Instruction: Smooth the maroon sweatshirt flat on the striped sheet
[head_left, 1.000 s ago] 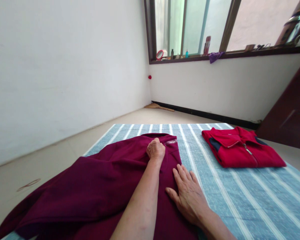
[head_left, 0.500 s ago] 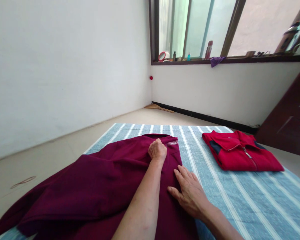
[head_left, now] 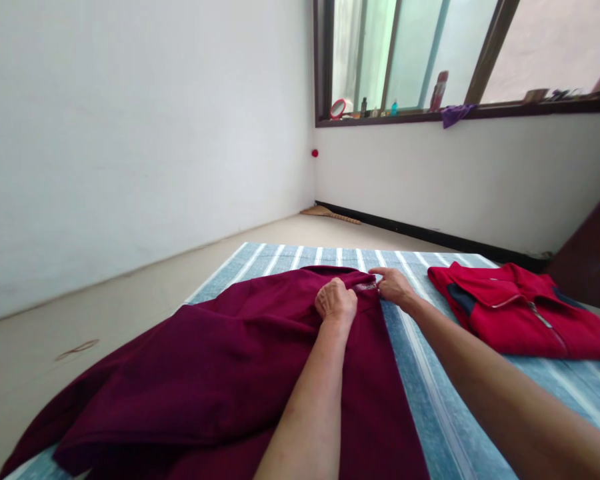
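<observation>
A maroon jacket is spread across the near side of a blue and white striped cloth, one sleeve trailing off to the left. My left hand is closed in a fist on its fabric, just below the collar edge. At the far right corner, beside a pale label with lettering, my right hand pinches the edge; its index finger reaches along the top and the fingertips are partly hidden. A folded red jacket with dark blue panels and a zip lies to the right, apart from both hands.
White walls meet at the far corner, where a brown brush-like object lies on the pale floor. Small bottles, a red-rimmed mirror and a purple cloth are on the window sill. A thin cord loop lies on the floor at left.
My right hand has moved from lying flat on the jacket's right side up to its far corner, where it pinches the edge. My left hand keeps its hold. The view has turned slightly left.
</observation>
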The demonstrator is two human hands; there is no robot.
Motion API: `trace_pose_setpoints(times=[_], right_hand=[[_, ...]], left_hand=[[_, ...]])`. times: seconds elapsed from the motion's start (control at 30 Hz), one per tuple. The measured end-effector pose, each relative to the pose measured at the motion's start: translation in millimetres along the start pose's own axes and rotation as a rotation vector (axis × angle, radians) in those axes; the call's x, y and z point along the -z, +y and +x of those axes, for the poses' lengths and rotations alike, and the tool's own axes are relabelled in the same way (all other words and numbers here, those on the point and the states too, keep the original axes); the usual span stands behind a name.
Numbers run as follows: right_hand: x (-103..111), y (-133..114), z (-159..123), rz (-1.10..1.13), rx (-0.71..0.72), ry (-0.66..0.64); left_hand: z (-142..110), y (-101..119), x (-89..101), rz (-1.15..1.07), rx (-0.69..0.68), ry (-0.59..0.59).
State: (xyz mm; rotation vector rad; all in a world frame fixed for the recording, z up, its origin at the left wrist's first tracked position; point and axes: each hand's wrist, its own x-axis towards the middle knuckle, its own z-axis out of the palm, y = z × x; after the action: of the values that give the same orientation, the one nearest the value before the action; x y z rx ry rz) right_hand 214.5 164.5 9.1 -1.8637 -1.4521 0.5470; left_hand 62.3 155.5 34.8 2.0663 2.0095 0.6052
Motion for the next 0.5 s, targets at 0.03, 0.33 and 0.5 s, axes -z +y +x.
trace_pose_setpoints(times=[0.03, 0.33, 0.5], right_hand=[[0, 0, 4, 0.024, -0.018, -0.041], [13, -8, 21, 0.177, -0.12, -0.334], [20, -9, 26, 0.211, -0.154, -0.404]], left_hand=[[0, 0, 0.3, -0.001, 0.001, -0.007], [-1, 1, 2.5, -0.019, -0.004, -0.062], [-2, 4, 6.0, -0.014, 0.004, -0.089]])
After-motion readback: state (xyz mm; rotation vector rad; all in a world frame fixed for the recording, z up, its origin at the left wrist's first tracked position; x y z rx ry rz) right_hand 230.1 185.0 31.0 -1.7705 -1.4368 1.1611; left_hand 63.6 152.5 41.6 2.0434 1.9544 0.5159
